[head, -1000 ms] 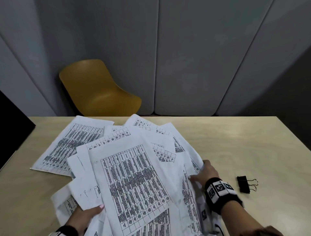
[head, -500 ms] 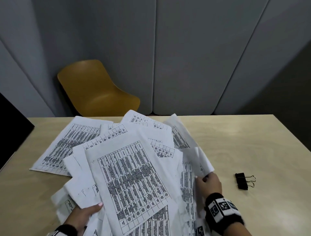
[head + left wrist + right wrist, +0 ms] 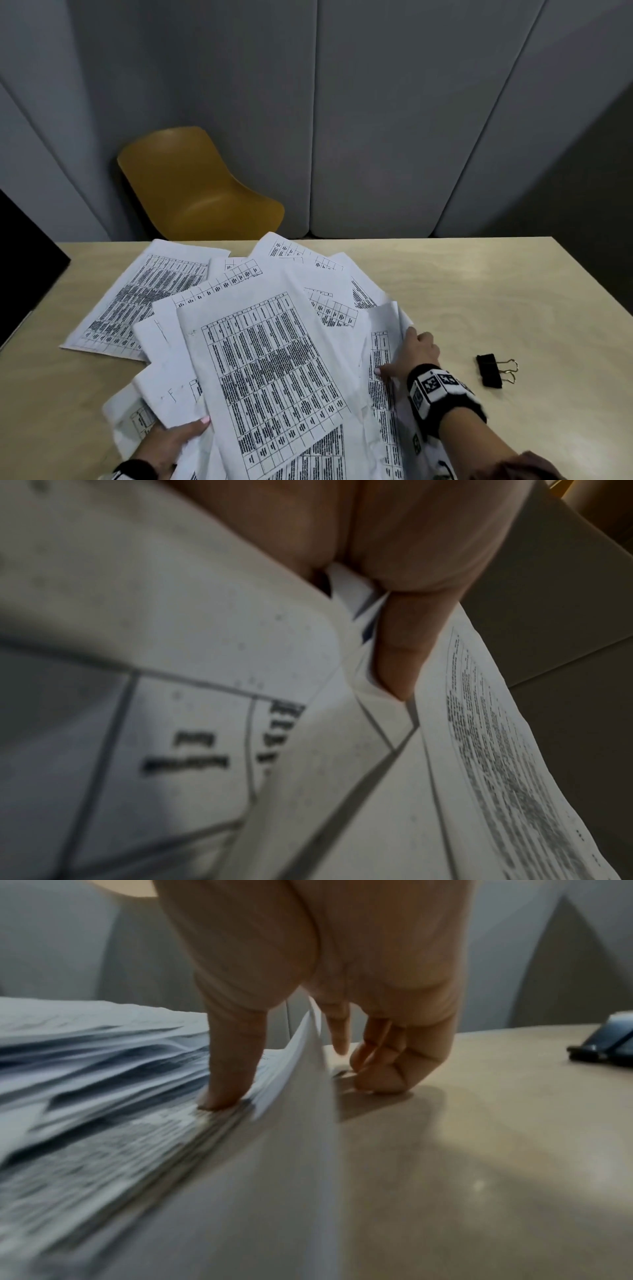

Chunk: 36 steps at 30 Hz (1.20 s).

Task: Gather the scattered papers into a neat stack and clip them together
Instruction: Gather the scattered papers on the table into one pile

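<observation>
My right hand (image 3: 416, 353) lifted the right edge of the white printed paper sheets (image 3: 267, 359) and pulled them inward.

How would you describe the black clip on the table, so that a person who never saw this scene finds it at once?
Start at the pale wooden table and go to its right part, beyond the spread of printed papers. There, just right of the right hand, lies a small binder clip alone on bare wood. It is the only black thing there, with two wire handles.

Your papers (image 3: 260, 349) lie fanned on the counter (image 3: 479, 291); the clip (image 3: 491, 370) sits to their right, the chair (image 3: 195, 192) behind the counter.
</observation>
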Tool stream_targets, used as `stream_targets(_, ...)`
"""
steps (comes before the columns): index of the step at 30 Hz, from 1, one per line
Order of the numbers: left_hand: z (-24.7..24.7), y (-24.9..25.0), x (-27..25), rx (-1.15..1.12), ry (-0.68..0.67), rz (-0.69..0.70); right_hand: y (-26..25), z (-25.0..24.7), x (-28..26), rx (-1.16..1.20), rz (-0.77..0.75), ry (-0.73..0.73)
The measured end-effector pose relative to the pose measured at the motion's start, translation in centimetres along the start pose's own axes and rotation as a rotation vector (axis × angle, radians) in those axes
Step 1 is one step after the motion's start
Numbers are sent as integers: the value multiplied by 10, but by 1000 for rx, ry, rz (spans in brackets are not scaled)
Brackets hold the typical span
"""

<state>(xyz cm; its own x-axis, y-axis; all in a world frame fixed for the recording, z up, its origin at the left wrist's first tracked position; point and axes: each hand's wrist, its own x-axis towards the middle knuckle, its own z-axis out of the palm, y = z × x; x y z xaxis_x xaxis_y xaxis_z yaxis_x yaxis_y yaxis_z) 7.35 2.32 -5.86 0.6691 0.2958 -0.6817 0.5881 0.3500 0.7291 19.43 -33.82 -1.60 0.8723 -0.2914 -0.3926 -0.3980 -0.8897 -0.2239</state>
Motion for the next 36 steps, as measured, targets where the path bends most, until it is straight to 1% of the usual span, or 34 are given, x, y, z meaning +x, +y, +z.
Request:
stream_targets(3,3,4,-7,47,-13,32,-3,-7,2,-33,-6,-30)
stream_targets(7,4,1,-11,-1,24,21,-6,-9,-3,-43,-20,-63)
stream_targets(9,3,-1,-11,-20,14,12,-3,-9,-7,19,-27,-66)
stream_targets(11,2,-1,-12,-17,9,13,3,-4,-9,199,-17,-22)
stream_targets(13,1,-2,-12,-33,6,32,8,3,-15,537,2,18)
stream_targets(15,1,-2,-14,-44,-6,44,9,12,-25,874,83,-47)
stream_targets(16,1,-2,-14,-45,-19,54,10,16,-30,961,114,-86)
stream_targets(17,1,-2,-12,-44,-19,55,10,20,-34,962,125,-104)
stream_targets(18,1,-3,-12,-45,-20,58,10,21,-36,909,121,-98)
stream_targets(19,0,-3,-11,-40,-18,55,10,19,-35,852,121,-62)
stream_targets(21,0,-1,-12,-26,-33,53,13,8,-32,772,152,68)
stream_targets(23,1,0,-14,-30,-54,51,15,-13,-32,788,198,254)
stream_targets(25,2,1,-17,-24,-50,56,14,-39,-36,835,200,433)
stream_targets(27,5,2,-18,-28,-54,66,9,-66,-45,885,119,606)
stream_targets(30,8,5,-22,-2,-16,91,-4,-96,-57,919,-61,836)
stream_targets(32,10,6,-23,6,-3,88,-12,-109,-64,983,-136,902)
stream_targets(36,10,1,-16,-2,2,58,-27,-113,-64,1339,-252,887)
